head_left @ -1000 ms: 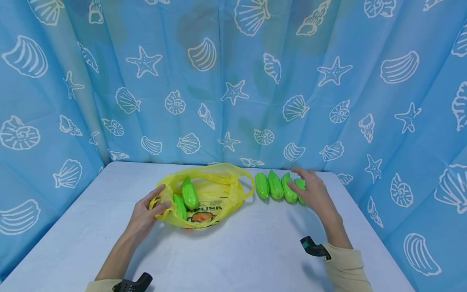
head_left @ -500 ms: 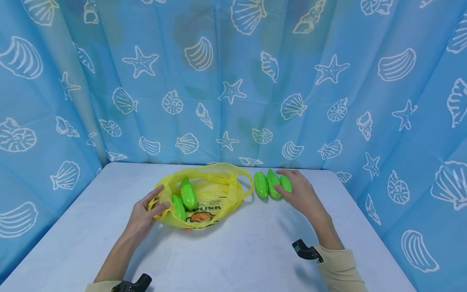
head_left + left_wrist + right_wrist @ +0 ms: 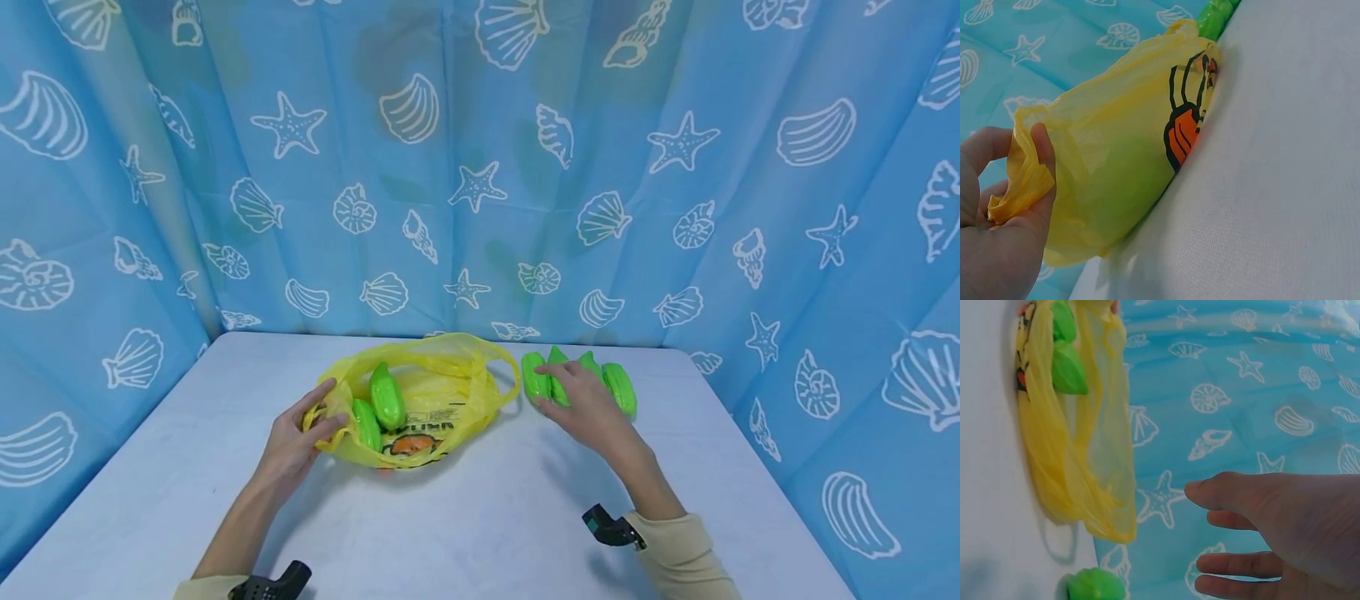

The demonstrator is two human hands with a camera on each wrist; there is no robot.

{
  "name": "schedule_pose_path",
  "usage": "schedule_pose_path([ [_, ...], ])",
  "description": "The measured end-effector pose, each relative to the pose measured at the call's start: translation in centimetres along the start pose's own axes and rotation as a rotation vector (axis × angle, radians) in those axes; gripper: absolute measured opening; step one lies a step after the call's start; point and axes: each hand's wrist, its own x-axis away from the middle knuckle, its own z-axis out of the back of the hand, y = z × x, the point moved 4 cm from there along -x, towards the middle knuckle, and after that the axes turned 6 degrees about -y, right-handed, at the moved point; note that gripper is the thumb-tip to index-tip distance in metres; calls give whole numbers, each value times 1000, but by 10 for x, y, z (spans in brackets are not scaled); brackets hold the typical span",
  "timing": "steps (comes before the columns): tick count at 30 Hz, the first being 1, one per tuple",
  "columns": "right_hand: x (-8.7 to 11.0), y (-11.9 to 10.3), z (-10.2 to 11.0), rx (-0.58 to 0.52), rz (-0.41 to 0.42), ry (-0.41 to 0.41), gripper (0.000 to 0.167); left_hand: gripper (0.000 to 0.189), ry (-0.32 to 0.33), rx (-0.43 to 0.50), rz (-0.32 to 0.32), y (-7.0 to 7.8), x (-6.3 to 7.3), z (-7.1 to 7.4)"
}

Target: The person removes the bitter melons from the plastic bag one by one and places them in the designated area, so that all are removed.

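Note:
My left hand pinches the near-left rim of a thin yellow plastic bag lying with its mouth open. Thumb and fingers grip the bunched edge, as the left wrist view shows. Inside the bag lie two glossy green gourd-shaped vegetables, apparently plastic. To the right of the bag stands a row of several more such green gourds. Over the left part of this row hovers my right hand, partly hiding the middle ones. In the right wrist view its fingers are spread and hold nothing.
A white-covered table carries everything. Behind and beside it hangs a blue curtain with white shell and starfish prints. The bag's loop handle lies beside the leftmost gourd of the row. Black cameras sit on the wrists.
My right hand has moved left along the row, from the rightmost gourd towards the leftmost, uncovering the right end. My left hand keeps its hold on the bag rim.

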Motion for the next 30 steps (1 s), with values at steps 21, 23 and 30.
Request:
schedule_pose_path([
  [21, 2, -26, -39, 42, 111, -104, 44, 79, 1, 4, 5, 0, -1, 1],
  [23, 2, -29, -42, 38, 104, -126, 45, 80, 3, 6, 1, 1, -1, 1],
  [30, 2, -39, -55, 45, 122, -166, 44, 81, 4, 4, -6, 1, -1, 2],
])
